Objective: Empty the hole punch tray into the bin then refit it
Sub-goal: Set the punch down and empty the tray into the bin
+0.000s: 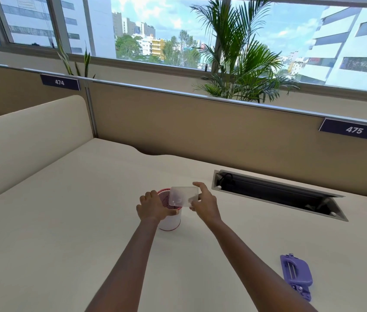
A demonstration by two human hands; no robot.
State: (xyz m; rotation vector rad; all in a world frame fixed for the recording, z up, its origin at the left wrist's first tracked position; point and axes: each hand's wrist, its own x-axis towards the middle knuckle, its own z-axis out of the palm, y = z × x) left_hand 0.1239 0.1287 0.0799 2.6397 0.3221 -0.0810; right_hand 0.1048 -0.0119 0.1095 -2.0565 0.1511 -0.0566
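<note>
Tray over bin, centre of frame; punch body set apart at lower right.
Right hand pinches the clear tray by its right edge, tilted above the bin mouth. Left hand is closed around the bin rim. Purple hole punch lies on the desk, well apart from both hands.

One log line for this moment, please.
step: emptying | right hand: holds clear plastic tray over small white bin | left hand: steadies bin | purple hole punch: on desk
</note>
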